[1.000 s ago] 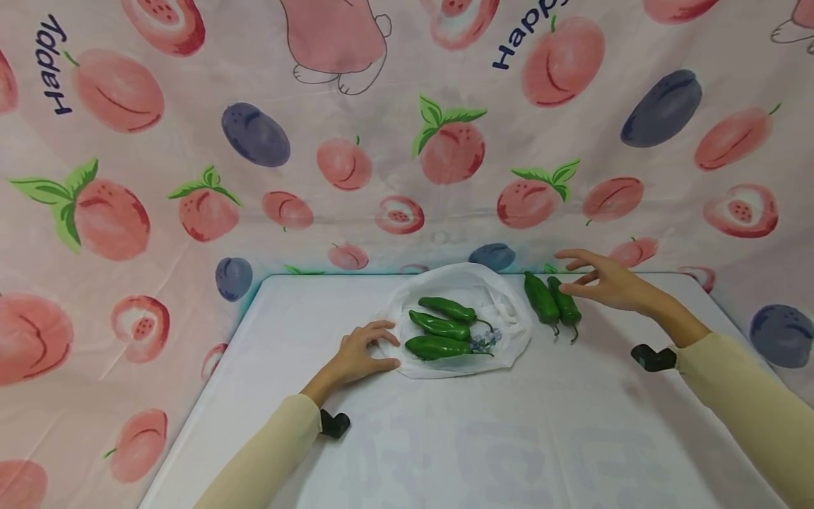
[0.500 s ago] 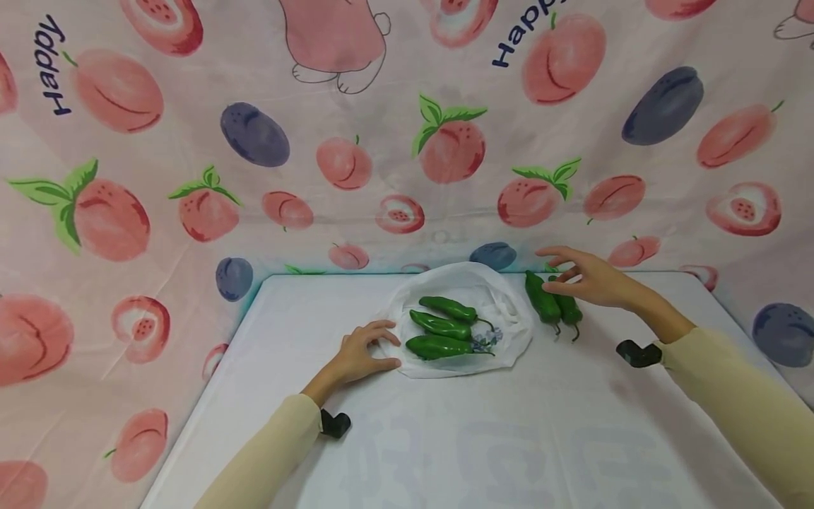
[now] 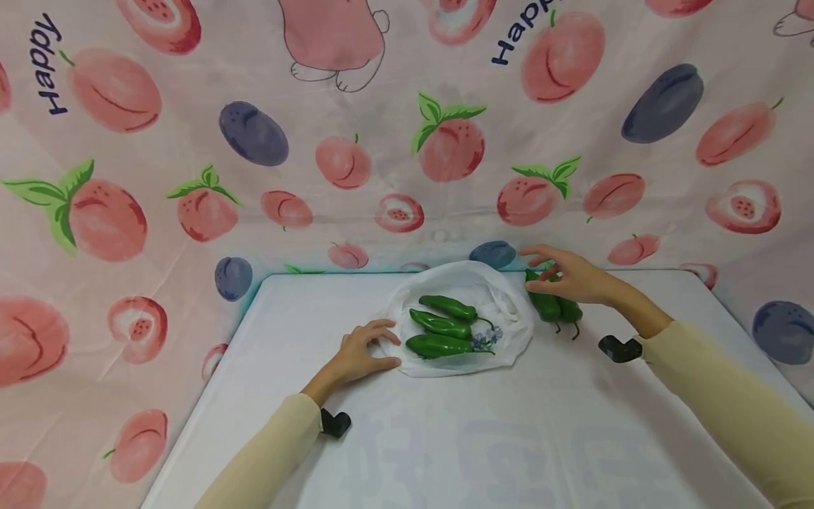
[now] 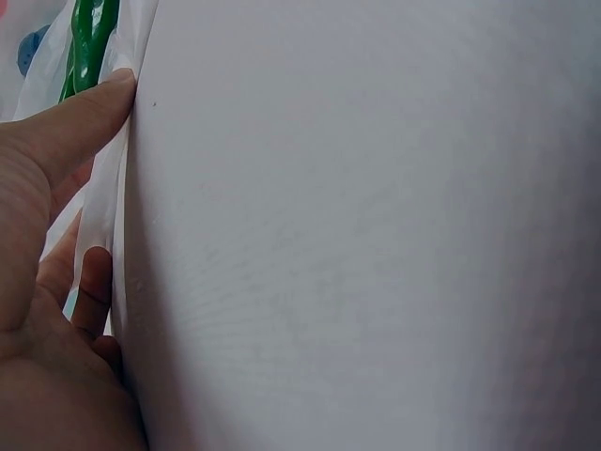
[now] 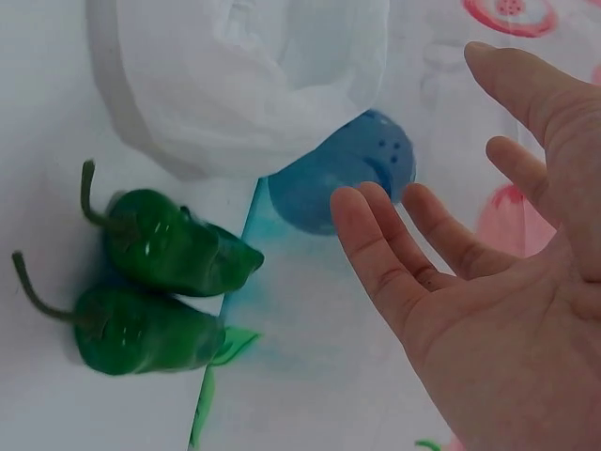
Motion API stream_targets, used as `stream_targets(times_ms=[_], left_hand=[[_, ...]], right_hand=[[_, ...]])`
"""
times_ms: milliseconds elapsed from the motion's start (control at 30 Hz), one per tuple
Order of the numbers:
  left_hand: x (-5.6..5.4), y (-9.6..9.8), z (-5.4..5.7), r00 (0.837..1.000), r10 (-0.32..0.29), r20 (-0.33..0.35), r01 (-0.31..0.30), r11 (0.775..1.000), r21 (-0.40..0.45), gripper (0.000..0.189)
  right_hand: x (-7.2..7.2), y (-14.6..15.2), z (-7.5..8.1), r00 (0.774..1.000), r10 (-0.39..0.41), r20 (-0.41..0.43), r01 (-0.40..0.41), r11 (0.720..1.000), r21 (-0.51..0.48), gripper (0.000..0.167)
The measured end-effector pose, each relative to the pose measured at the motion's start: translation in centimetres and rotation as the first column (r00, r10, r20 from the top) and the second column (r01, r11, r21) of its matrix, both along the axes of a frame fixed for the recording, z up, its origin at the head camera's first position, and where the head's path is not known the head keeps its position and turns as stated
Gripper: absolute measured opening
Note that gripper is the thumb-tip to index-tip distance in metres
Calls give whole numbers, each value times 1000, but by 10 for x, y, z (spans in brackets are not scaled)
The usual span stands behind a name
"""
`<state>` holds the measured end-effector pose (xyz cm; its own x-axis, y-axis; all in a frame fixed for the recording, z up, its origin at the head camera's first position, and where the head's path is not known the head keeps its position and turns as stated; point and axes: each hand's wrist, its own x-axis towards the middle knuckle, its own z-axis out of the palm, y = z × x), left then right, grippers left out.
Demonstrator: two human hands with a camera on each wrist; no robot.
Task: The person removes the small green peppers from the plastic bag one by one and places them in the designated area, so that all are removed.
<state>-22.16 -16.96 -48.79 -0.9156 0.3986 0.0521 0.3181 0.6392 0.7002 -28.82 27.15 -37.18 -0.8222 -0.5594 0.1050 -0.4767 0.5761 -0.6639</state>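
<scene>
Three green peppers (image 3: 439,325) lie inside an opened white plastic bag (image 3: 512,357) at the back middle of the table. My left hand (image 3: 359,355) rests at the bag's left edge, thumb and fingers spread apart. In the left wrist view the thumb (image 4: 89,117) touches the bag's thin film, with other fingers farther down along it. Two more green peppers (image 5: 174,244) lie side by side to the right of the bag, stems toward the front. Above them hovers my right hand (image 3: 568,277), fingers spread and holding nothing; in the head view it partly covers them.
A white-covered table (image 3: 483,438) stretches out in front of the bag. Behind it hangs a pink fruit-print cloth (image 3: 356,233), close beyond the table's back edge. Blue-printed marks show inside the bag near the pepper stems.
My right hand has moved left over the two loose peppers, toward the bag, with nothing in it. My left hand, the bag and the peppers have stayed where they were.
</scene>
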Motion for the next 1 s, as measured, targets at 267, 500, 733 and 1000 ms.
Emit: stream_targets(times_ms=[267,500,733,1000], left_hand=[[-1,-1,-2,1000,-4,13,4,1000,0,26],[0,-1,-1,1000,-1,18,1,1000,-2,26],[0,0,1,1000,-4,25,4,1000,1,27],[0,0,1,1000,-2,26,2,1000,3,27]], right_hand=[[-5,-15,-4,999,35,3,-35,999,0,62],[-6,-28,-3,998,55,-1,-55,998,10,63],[-10,-42,-5,996,92,1,-92,996,-2,64],[-18,-58,-13,990,142,7,-142,990,10,64]])
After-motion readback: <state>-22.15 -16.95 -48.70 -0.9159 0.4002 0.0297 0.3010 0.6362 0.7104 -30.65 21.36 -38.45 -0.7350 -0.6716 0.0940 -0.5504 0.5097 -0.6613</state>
